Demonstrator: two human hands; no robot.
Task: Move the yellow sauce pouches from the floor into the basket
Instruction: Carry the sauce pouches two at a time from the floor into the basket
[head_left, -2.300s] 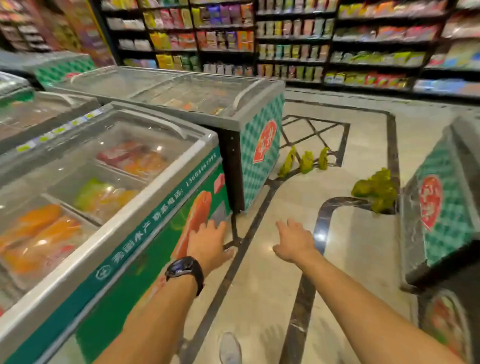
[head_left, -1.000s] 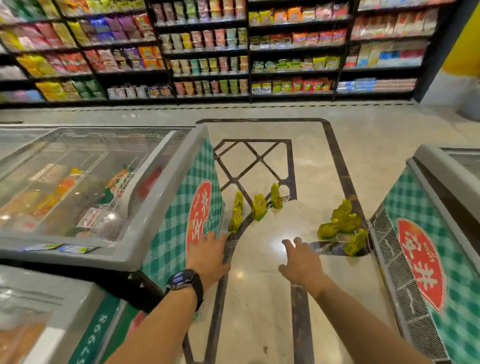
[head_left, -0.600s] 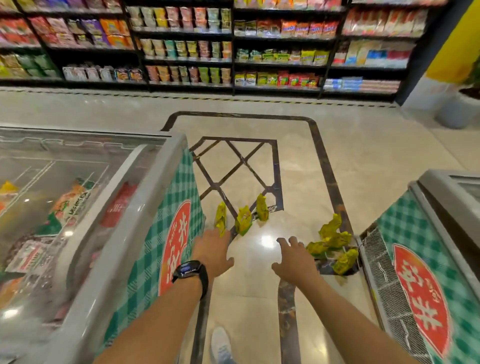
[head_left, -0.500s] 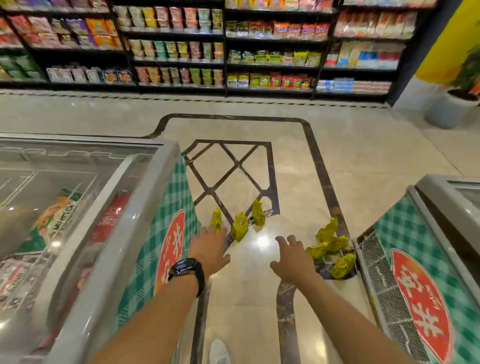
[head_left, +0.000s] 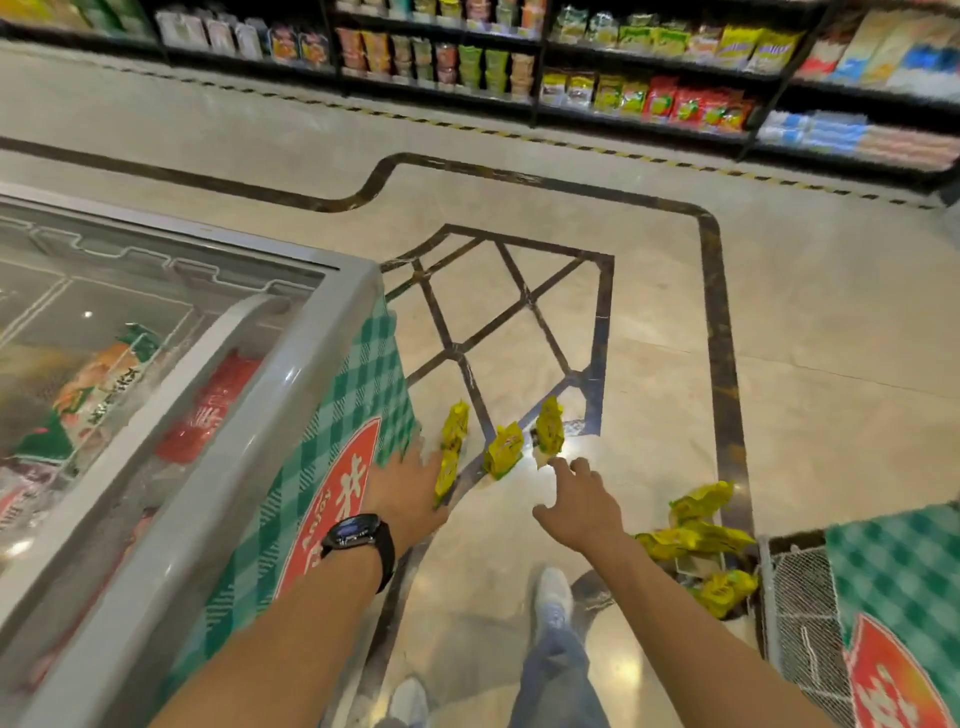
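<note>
Shop floor (head_left: 649, 364): three yellow pouches (head_left: 503, 449) upright by freezer (head_left: 291, 415) corner. Approach step. Both hands, left (head_left: 408, 491) & right (head_left: 584, 506), fingers spread, empty. Next: crouch, grab nearest. Basket not seen.

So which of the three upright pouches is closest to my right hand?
The rightmost upright pouch, just beyond the right hand fingertips; the other two stand farther left.

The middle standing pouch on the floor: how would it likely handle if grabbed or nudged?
The middle pouch stands upright on a narrow base on glossy floor, so a nudge would probably tip or slide it. Its crinkled film suggests a soft, floppy body that gives under fingers. It looks small beside the right hand, so likely light.
</note>
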